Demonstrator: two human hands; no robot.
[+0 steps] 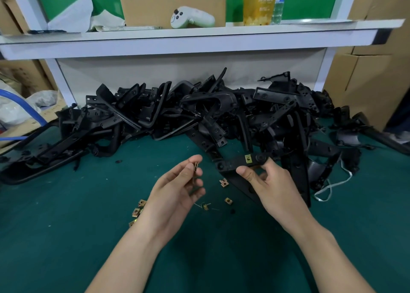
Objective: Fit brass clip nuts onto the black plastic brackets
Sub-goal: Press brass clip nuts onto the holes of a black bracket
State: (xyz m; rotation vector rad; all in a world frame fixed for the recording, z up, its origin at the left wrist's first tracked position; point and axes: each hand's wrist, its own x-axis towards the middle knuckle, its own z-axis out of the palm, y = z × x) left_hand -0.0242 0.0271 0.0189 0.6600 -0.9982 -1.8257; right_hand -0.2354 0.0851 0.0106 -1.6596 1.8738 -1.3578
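My left hand [177, 188] pinches a brass clip nut [195, 166] edge-on between thumb and fingertips. My right hand [266, 181] grips the black bracket [233, 163] above the desk [88, 204], with a fitted nut [248, 159] already on it. The nut is tiny and probably springy, so hold its flat sides. The bracket is light and stiff, so grip near the tab.

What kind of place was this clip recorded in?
Probably a factory assembly bench: a heap of black plastic brackets on a green work mat, loose brass clip nuts scattered in front, and cardboard cartons stacked beside the white shelf.
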